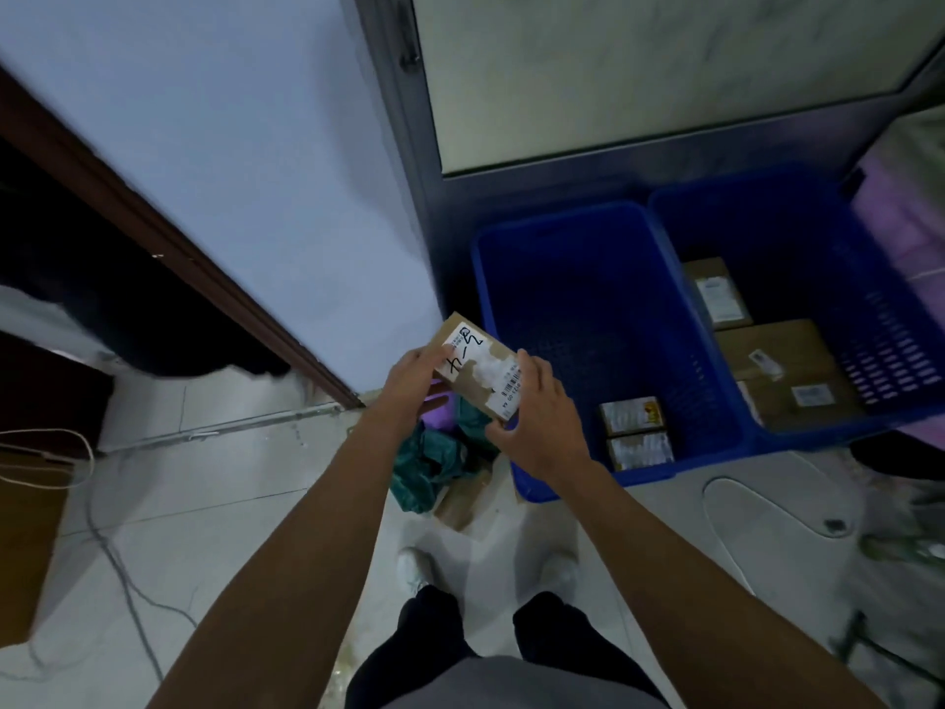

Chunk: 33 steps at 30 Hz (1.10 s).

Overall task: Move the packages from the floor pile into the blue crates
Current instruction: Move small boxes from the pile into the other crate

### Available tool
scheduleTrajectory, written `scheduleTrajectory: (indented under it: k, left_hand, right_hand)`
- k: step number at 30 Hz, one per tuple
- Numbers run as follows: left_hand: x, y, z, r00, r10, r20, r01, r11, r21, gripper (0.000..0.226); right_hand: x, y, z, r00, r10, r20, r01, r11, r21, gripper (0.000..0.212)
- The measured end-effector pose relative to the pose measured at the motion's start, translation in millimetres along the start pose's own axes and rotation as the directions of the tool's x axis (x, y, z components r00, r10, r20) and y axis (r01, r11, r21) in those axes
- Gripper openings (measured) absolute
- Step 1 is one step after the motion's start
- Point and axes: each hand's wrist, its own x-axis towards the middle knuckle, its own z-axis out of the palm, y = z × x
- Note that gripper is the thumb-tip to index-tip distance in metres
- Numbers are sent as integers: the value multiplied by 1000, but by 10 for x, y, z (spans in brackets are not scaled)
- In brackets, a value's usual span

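the left hand (411,378) and the right hand (537,427) are holding a small labelled package (475,373) in the air, above the floor pile (434,463) and just left of the left blue crate (532,483). the left hand is gripping its left end, fingers curled; the right hand is clasping its right edge. two small boxes (634,417) are lying in this crate's near right corner; three brown packages (777,360) are lying in the right blue crate (890,340)
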Motion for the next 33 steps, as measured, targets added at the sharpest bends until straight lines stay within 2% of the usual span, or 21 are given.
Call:
scheduleTrajectory:
  k: [5, 8, 12, 18, 24, 29, 33]
  left_hand:
    - [38, -101, 187, 999, -41, 5, 41, 998, -39, 21]
    - [96, -146, 266, 998, -49, 29, 49, 999, -23, 16]
    - [216, -157, 320, 994, -47, 95, 45, 999, 30, 20]
    - [436, -100, 435, 962, -89, 258, 61, 992, 114, 44]
    - [645, -46, 610, 939, -117, 325, 68, 985, 157, 64]
    - [718, -78, 821, 958, -128, 257, 85, 981, 174, 49]
    - [749, -73, 1097, 955, -140, 261, 84, 973, 214, 44]
  right_hand:
    - [4, 234, -165, 997, 48, 58, -44, 996, -73, 98]
    - [70, 275, -217, 993, 78, 84, -69, 992, -106, 99]
    - [201, 342, -305, 987, 132, 91, -117, 981, -155, 101]
    - [329, 526, -409, 974, 212, 85, -193, 963, -189, 102]
    - [421, 708, -490, 962, 262, 80, -233, 936, -263, 102]
    - [499, 976, -580, 964, 215, 154, -158, 935, -317, 102]
    - [590, 1292, -691, 957, 194, 217, -104, 924, -368, 103]
